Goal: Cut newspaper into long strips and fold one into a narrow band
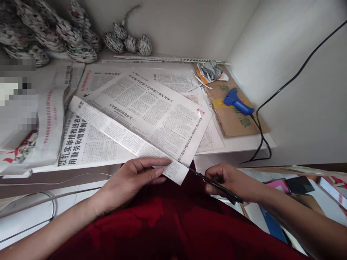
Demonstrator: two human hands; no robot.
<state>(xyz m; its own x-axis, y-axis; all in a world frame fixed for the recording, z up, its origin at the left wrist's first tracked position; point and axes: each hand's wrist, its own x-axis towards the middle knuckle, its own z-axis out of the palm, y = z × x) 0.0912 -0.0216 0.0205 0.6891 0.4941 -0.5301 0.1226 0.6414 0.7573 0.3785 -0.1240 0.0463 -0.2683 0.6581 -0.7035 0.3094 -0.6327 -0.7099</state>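
A folded sheet of newspaper point(159, 119) lies slantwise over the front edge of the table, its near strip turned over along a crease. On the strip's lower right end, my left hand point(141, 171) is closed, pinching the paper between thumb and fingers. My right hand point(226, 177) grips a slim black-handled knife point(217, 186). The knife's thin dark blade points up and left, its tip at the crease near my left fingertips. How much of the blade sits inside the fold is hidden.
More newspapers point(94, 141) lie underneath. A blue glue gun point(238, 103) with a black cord point(298, 74) rests on flat cardboard point(230, 124). Paper sticks point(168, 60) and woven paper pieces point(73, 39) line the back wall. A newspaper stack point(50, 119) is at left.
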